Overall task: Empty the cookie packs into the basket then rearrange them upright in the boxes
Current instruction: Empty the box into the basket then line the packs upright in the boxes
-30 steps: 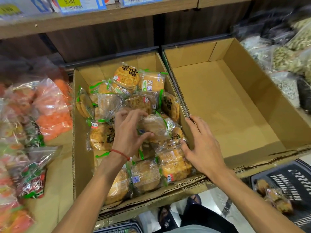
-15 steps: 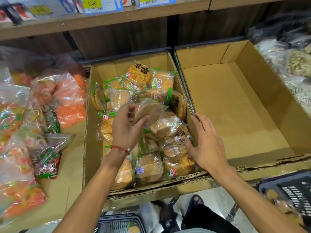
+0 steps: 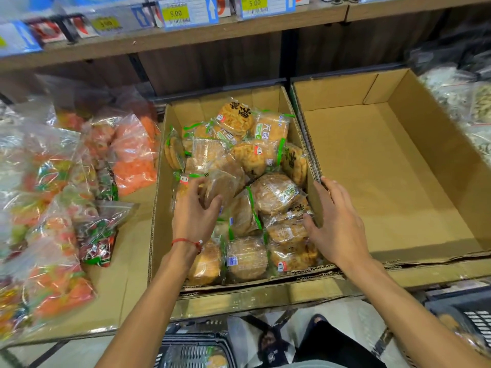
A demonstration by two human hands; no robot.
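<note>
Cardboard frames the job. The left box is heaped with cookie packs lying flat and crossed over one another, while the right box beside it shows only its bare floor. We judge the emptying to be about half done: one box is cleared, this one looks barely started, and no upright rearranging has begun. A few packs show in the basket below the near edge and in a second basket at the near right, both partly cut off by the frame.

Our left hand has its fingers and thumb curled round one cookie pack in the middle-left of the heap, tipped up on its edge. Our right hand holds nothing. Its straight fingers lie over the shared wall between the two boxes, and its thumb reaches down among the packs at the near right.

As for room, the near wall of the left box is low and ragged. The clear way out looks to be up and back toward us, then down to the basket. The upper shelf with its price tags overhangs the far end, and snack bags press close to the left wall. We would avoid swinging far or left.
</note>
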